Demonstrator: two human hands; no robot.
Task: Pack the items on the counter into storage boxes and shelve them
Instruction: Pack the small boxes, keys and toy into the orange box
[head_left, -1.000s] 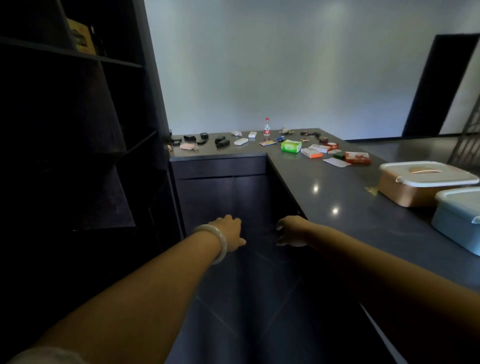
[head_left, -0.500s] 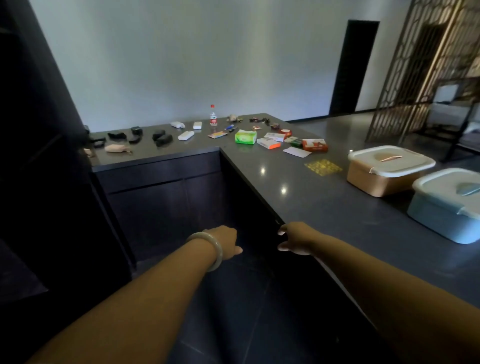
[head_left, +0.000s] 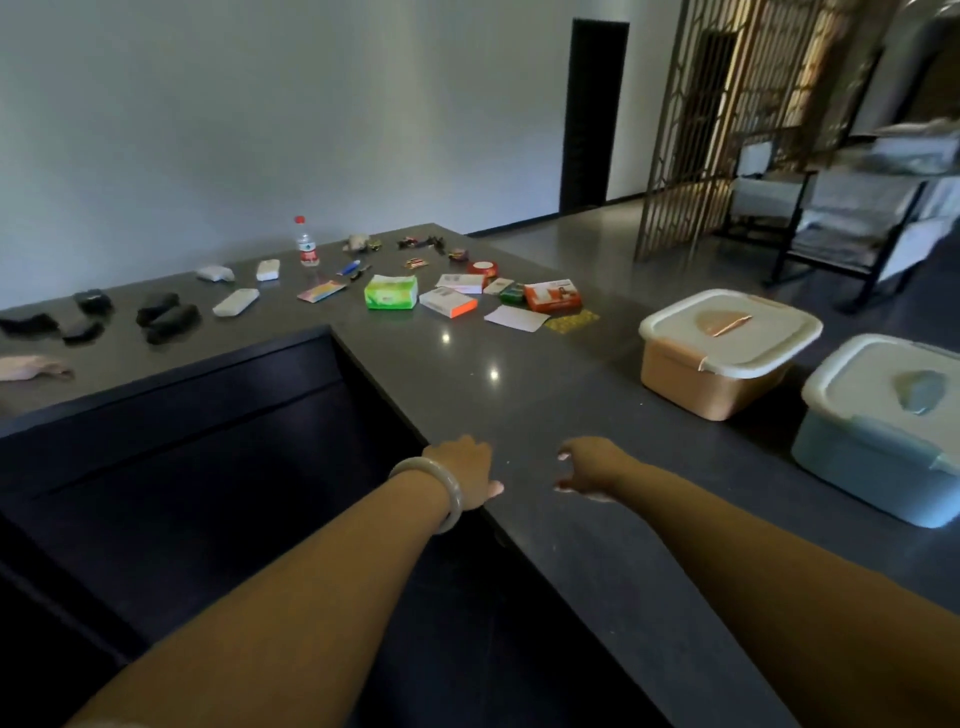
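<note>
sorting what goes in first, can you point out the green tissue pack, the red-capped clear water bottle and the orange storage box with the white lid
green tissue pack (head_left: 390, 294): head view, middle of its front face
red-capped clear water bottle (head_left: 307, 249): head view, on its label
orange storage box with the white lid (head_left: 696, 382): head view, on its orange front wall

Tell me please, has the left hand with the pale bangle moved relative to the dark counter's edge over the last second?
Yes. The left hand has come rightward toward the dark grey counter; it now overlaps the counter's edge, where before it hung off it over the floor.

Two bare forearms, no sleeves, pale smooth bangle (head_left: 451, 488) round the left wrist, light-painted fingernails
</note>
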